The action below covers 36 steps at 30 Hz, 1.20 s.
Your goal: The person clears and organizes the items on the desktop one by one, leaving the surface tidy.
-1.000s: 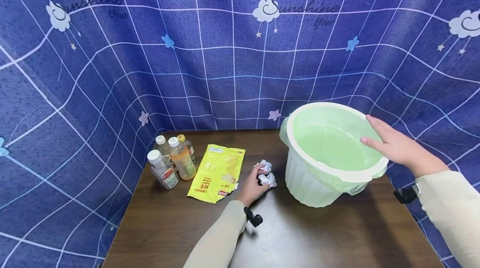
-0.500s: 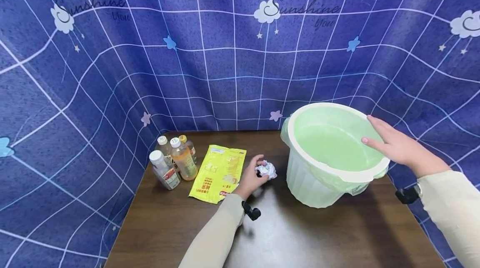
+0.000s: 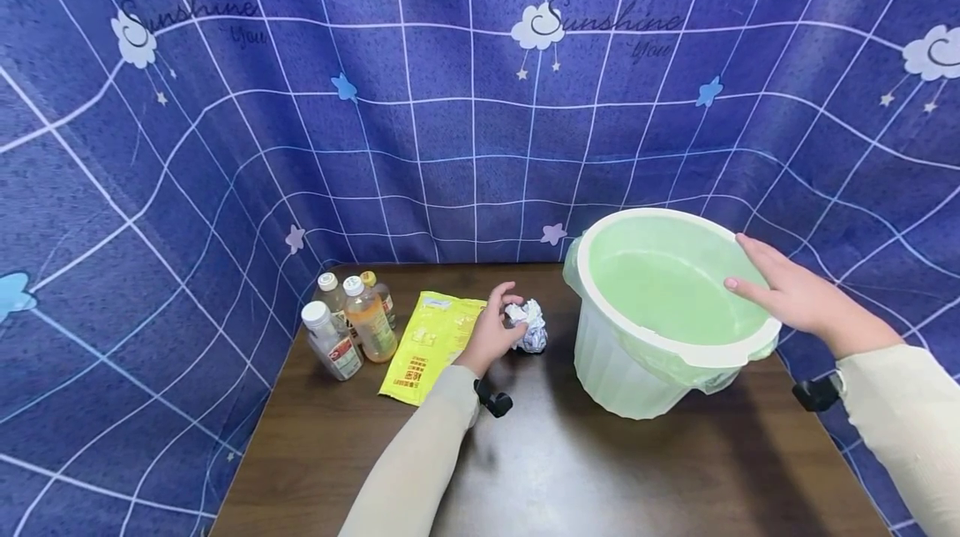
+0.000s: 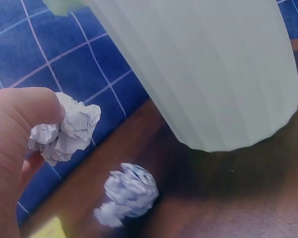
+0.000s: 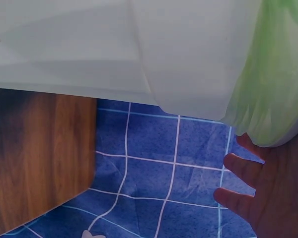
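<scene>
My left hand (image 3: 489, 335) pinches a crumpled white paper ball (image 4: 74, 130) between thumb and fingers, held above the table. Just below it, a second crumpled paper ball (image 4: 133, 191) lies on the wood; the two overlap in the head view. To their right stands a white trash bin (image 3: 617, 370), lined with a pale green bag (image 3: 667, 291) folded over its rim. My right hand (image 3: 798, 295) holds the bin's right rim, thumb on the inner side. In the right wrist view, its fingertips (image 5: 234, 201) show outside, beside the bag's folded edge.
A flat yellow snack packet (image 3: 427, 349) lies left of my left hand, partly covered by it. Several bottles (image 3: 369, 324) stand together at the table's back left. A blue patterned curtain (image 3: 420, 120) closes off the back and sides of the brown table (image 3: 555, 470).
My left hand has lifted one paper ball off the table and drawn slightly back and left with it. The other ball stays on the table. My right hand keeps its place on the rim.
</scene>
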Tool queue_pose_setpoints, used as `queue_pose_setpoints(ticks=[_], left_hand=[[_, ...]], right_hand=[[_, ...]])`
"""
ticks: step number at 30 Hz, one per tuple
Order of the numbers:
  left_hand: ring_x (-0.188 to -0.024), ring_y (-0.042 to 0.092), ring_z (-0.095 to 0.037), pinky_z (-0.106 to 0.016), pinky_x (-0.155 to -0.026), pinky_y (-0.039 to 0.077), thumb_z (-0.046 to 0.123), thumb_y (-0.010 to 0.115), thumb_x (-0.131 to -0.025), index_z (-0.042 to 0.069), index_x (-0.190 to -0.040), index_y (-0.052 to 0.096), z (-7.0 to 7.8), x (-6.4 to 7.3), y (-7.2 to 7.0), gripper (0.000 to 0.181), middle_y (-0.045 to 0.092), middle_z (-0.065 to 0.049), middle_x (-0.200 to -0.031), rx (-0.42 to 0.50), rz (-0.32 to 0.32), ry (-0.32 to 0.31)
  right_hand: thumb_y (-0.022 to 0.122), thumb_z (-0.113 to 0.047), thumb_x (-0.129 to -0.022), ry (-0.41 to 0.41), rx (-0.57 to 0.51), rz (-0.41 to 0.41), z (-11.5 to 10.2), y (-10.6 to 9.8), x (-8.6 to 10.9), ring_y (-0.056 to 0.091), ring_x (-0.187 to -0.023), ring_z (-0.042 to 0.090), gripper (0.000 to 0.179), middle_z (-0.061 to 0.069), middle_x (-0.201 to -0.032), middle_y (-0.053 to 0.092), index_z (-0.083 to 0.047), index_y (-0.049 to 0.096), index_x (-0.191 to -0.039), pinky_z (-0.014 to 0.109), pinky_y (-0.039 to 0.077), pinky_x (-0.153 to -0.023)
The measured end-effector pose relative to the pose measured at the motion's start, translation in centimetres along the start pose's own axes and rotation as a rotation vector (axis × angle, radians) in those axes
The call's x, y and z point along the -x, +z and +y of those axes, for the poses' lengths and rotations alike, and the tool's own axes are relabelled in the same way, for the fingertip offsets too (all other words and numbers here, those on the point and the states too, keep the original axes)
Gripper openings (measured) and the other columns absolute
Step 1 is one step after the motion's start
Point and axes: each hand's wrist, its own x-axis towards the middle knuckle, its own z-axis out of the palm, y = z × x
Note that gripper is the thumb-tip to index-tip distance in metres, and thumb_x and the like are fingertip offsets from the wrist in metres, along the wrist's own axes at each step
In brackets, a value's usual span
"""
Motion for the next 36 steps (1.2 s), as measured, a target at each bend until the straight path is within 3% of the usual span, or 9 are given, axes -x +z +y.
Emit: queue_pose_setpoints(ticks=[12,19,21,25,28,36], left_hand=[[-0.119,0.059,-0.03,-0.049,-0.105,0.047,-0.004,0.076,-0.081,0.006,-0.147,0.037,3.3,-2.5,-1.8,0.077,0.066,-0.015,-0.126,-0.021,0.032,0.09],[-0.12,0.058,-0.028,-0.049,-0.102,0.049,-0.003,0.076,-0.081,0.007,-0.148,0.037,6.3,-4.2,-2.9,0.077,0.065,-0.018,-0.127,-0.025,0.038,0.162],[-0.119,0.058,-0.031,-0.05,-0.102,0.049,-0.004,0.075,-0.082,0.004,-0.148,0.037,7.8,-4.4,-3.2,0.076,0.064,-0.022,-0.128,-0.011,0.034,0.177],[-0.121,0.058,-0.03,-0.046,-0.103,0.05,-0.002,0.075,-0.084,0.004,-0.148,0.036,9.5,-5.0,-3.7,0.076,0.064,-0.019,-0.129,-0.037,0.031,0.186],[-0.123,0.058,-0.026,-0.042,-0.103,0.05,0.004,0.076,-0.085,0.008,-0.149,0.036,9.9,-5.7,-3.9,0.076,0.066,-0.013,-0.13,-0.075,0.037,0.198],[-0.126,0.056,-0.024,-0.047,-0.105,0.048,0.006,0.074,-0.087,0.009,-0.15,0.035,11.9,-7.1,-4.1,0.074,0.064,-0.013,-0.132,-0.079,0.03,0.239]], right_hand=[[0.054,-0.035,-0.103,-0.011,0.012,0.007,0.0,0.0,-0.1,0.018,-0.145,0.056,0.081,0.038,-0.158,0.016,0.008,0.012,-0.158,0.068,0.016,-0.116],[0.053,-0.036,-0.104,-0.013,0.005,0.004,0.1,0.1,0.0,0.016,-0.144,0.057,0.082,0.038,-0.158,0.015,0.006,0.009,-0.158,0.07,0.015,-0.115],[0.053,-0.035,-0.103,-0.014,0.006,0.004,0.1,0.1,0.0,0.017,-0.145,0.057,0.082,0.038,-0.159,0.016,0.006,0.009,-0.158,0.07,0.015,-0.115],[0.054,-0.034,-0.103,-0.024,0.009,0.01,0.1,0.1,0.0,0.018,-0.144,0.057,0.08,0.038,-0.158,0.017,0.008,0.012,-0.157,0.069,0.015,-0.116],[0.054,-0.033,-0.103,-0.033,0.016,0.018,0.2,0.2,0.0,0.019,-0.144,0.057,0.079,0.039,-0.157,0.018,0.009,0.013,-0.157,0.065,0.014,-0.119],[0.054,-0.032,-0.103,-0.037,0.027,0.023,0.3,0.3,-0.1,0.02,-0.143,0.057,0.079,0.04,-0.156,0.019,0.009,0.012,-0.157,0.067,0.017,-0.117]])
